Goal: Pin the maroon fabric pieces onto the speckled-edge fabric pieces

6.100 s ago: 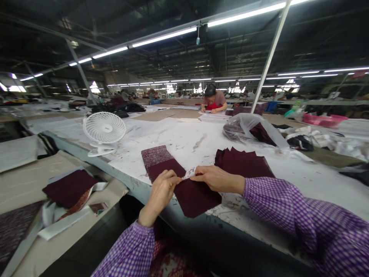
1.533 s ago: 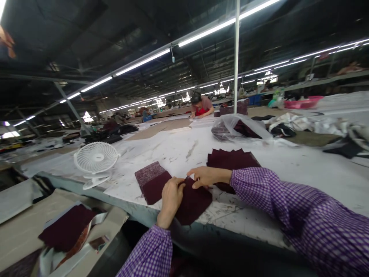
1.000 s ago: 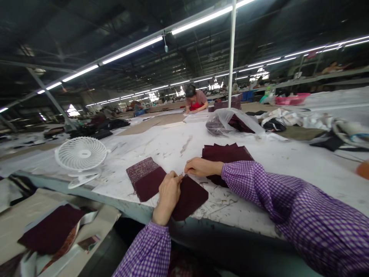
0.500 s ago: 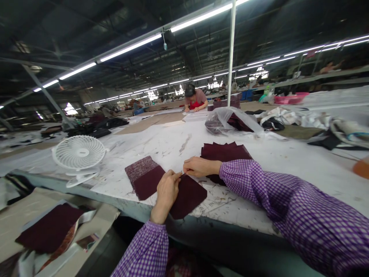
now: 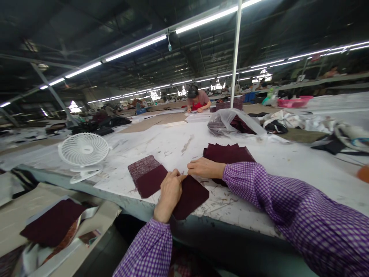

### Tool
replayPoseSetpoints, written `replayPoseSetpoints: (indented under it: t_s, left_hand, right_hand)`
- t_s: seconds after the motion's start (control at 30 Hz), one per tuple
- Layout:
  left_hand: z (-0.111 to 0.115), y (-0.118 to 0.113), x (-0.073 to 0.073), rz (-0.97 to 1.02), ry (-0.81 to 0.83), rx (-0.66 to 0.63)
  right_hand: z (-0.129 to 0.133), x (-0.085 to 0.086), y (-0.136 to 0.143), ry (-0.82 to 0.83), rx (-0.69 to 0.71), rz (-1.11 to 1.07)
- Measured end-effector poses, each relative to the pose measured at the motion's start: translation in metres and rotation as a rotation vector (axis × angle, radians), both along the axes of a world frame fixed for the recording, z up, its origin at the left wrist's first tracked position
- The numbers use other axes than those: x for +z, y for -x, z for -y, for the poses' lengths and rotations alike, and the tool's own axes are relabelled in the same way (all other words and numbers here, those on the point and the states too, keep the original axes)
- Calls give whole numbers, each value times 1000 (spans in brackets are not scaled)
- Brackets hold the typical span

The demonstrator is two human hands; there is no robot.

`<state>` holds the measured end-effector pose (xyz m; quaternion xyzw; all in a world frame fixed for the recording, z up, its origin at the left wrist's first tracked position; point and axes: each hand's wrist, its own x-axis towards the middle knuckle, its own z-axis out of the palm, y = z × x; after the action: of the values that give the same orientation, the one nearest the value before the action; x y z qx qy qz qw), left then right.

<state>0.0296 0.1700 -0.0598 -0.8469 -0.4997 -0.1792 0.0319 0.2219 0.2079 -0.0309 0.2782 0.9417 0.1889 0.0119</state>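
Note:
A dark maroon fabric piece with cut corners lies at the table's front edge. My left hand rests over its left side, thumb and forefinger pinched at the top edge. Close by, my right hand has its fingertips closed on the same top edge; whatever is right between the two pinches is too small to make out. Behind my right wrist sits a fanned stack of maroon fabric pieces. On the other side, left of my left hand, lies a small pile with a speckled piece and a plain maroon piece.
A white fan stands at the table's left edge. Farther back are a clear plastic bag with maroon cloth inside, a pink basin, and a bent-over co-worker. Lower left, another maroon cloth lies on a beige surface.
The whole view has shifted slightly, so things sit a little farther right. My hands stay at the fabric's top edge, with only small finger movements.

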Motion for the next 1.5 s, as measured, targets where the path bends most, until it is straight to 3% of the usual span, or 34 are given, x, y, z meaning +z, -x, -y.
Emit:
replayPoseSetpoints:
  t_s: [0.1, 0.2, 0.33, 0.57, 0.7, 0.93, 1.23, 1.5]
  left_hand:
    - [0, 0, -1, 10, 0, -9]
    - [0, -1, 0, 4, 0, -4]
    - [1, 1, 2, 28, 15, -15]
    - [6, 43, -4, 221, 30, -56]
    - [10, 58, -8, 265, -26, -110]
    - [12, 59, -7, 273, -26, -98]
    - [10, 61, -9, 248, -52, -118]
    - [15, 85, -8, 399, 7, -95]
  right_hand:
    - [1, 4, 0, 67, -68, -137]
    - [7, 6, 6, 156, -44, -298]
    - [16, 3, 14, 207, -66, -273]
    - [13, -3, 5, 323, 25, -349]
    - [14, 2, 5, 344, 23, -294]
    - [21, 7, 11, 281, 16, -167]
    - [30, 24, 45, 120, -64, 133]
    - [33, 37, 61, 143, -98, 234]
